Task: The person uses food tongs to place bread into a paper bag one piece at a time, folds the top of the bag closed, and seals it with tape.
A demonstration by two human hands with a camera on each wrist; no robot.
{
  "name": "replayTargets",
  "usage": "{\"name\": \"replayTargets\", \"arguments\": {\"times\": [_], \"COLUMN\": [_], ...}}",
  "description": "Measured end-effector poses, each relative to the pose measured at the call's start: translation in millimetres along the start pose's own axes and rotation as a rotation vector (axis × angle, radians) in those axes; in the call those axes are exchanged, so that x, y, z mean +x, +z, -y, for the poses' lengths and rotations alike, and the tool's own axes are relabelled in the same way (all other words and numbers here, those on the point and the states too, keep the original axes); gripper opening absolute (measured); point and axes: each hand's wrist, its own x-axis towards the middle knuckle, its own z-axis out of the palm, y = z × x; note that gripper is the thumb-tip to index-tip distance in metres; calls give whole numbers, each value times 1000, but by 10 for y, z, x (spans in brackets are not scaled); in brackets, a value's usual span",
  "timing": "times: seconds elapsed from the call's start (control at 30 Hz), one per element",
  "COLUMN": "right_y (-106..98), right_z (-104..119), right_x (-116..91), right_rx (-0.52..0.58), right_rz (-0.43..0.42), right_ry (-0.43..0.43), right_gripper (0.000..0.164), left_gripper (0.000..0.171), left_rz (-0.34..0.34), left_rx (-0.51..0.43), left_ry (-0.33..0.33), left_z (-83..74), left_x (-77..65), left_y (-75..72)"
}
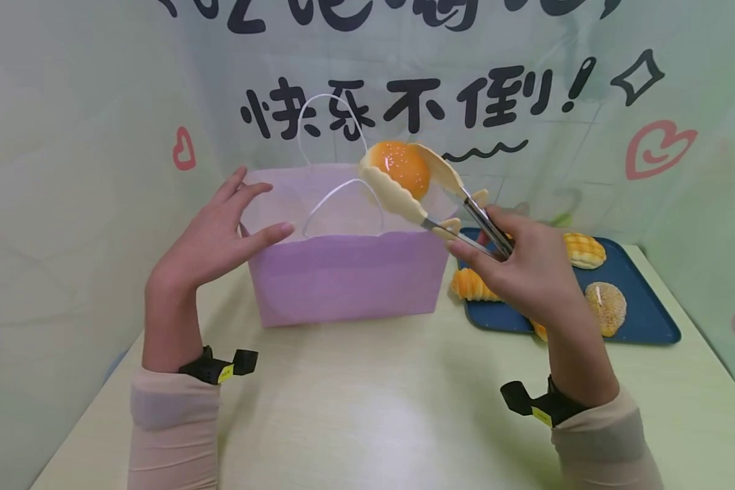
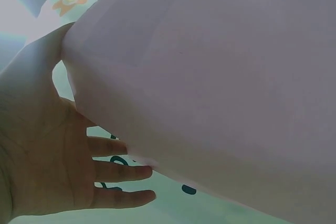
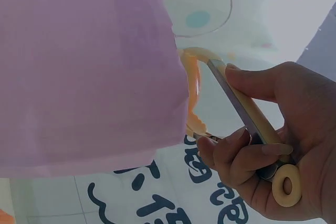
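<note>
A purple paper bag (image 1: 349,279) with white loop handles stands on the table, its mouth facing up. My left hand (image 1: 214,231) is at its left end, thumb over the front rim and fingers spread toward the back rim. The left wrist view shows those fingers (image 2: 123,171) nearly straight along the bag's side. My right hand (image 1: 529,265) grips metal-handled tongs (image 1: 486,224) with cream tips. Between the tips is a glossy, sesame-topped bun (image 1: 401,167), above the bag's mouth. The right wrist view shows the bag partly hiding the bun (image 3: 194,85).
At the right a dark blue tray (image 1: 643,316) carries several breads, among them a scored yellow bun (image 1: 584,250) and a seeded round one (image 1: 606,307). A ridged roll (image 1: 474,286) lies at its left edge. A printed curtain (image 1: 404,82) hangs behind the table (image 1: 367,408).
</note>
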Motion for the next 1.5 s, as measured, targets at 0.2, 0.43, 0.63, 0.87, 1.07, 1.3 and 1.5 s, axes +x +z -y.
{"name": "replayTargets", "arguments": {"times": [0.2,0.43,0.63,0.87,1.07,1.3,1.5], "right_y": [77,36,-95,-256,-367,-527,-543], "right_z": [20,45,-9,-212,-517,-988,-1384], "right_x": [28,17,-25,-154,-307,-467,-551], "right_rx": [-14,-28,-31,-78,-76,-122,-218], "right_rz": [25,21,3,-73,-128,-124,-47], "right_ry": [-20,-20,-25,-24,-15,-71,-85], "right_gripper": [48,77,79,69,63,69,67], "left_gripper": [85,84,84,85,85,85,85], "left_rz": [3,0,8,11,10,15,16], "left_rx": [-10,-7,-17,-25,-20,-17,-11], "left_ry": [-4,6,11,3,1,2,1], "left_z": [-2,11,27,34,8,6,8], "left_x": [-4,1,15,18,20,22,17], "left_y": [-7,-24,-18,3,-15,-18,-1]}}
